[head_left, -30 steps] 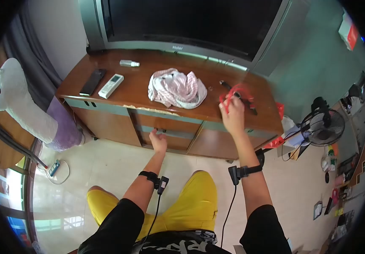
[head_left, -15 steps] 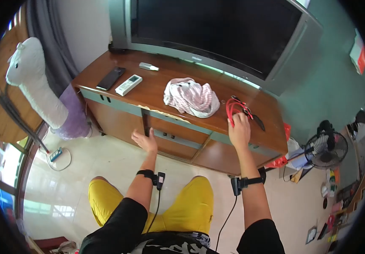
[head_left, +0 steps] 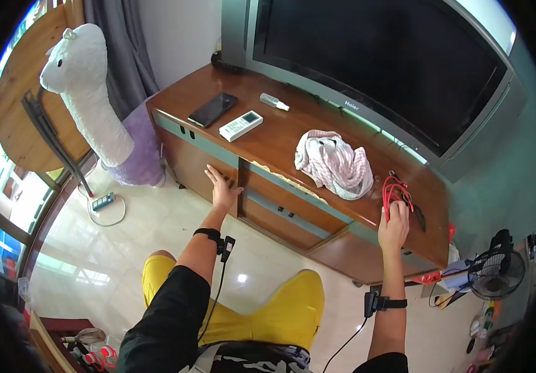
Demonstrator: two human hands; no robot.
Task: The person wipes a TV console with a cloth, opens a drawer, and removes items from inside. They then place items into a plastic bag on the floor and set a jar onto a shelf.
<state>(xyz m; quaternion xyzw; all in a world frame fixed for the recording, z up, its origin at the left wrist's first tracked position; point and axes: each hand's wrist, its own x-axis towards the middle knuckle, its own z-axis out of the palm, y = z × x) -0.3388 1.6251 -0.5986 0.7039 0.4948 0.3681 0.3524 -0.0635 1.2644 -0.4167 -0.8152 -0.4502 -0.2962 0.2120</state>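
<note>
Your right hand (head_left: 395, 227) has its fingers drawn together on the looped red cord (head_left: 386, 200), near the front edge of the cabinet (head_left: 181, 87), towards its right end. Compared with a second ago, the loops stand more clearly above your fingertips, and your left hand (head_left: 223, 191) has gone from a loose curl to widely spread fingers. That leaves the cord to your right hand alone, as I judge it; your left carries nothing and hangs in front of the cabinet doors, below the front edge.

Your right forearm reaches almost straight forward, palm down, with the back of the hand towards you; your thumb's exact hold is hard to tell. Your left forearm slants forward, its elbow bent.

Just beside the cord, towards the right edge, lies a dark object (head_left: 421, 219) that I can't identify. On the cord's other side sits the bunched pink-and-white cloth (head_left: 336, 165). Towards the left end are the white remote (head_left: 241, 126), the black phone (head_left: 213, 110) and, nearer the back edge, a small clear bottle (head_left: 274, 101).
</note>
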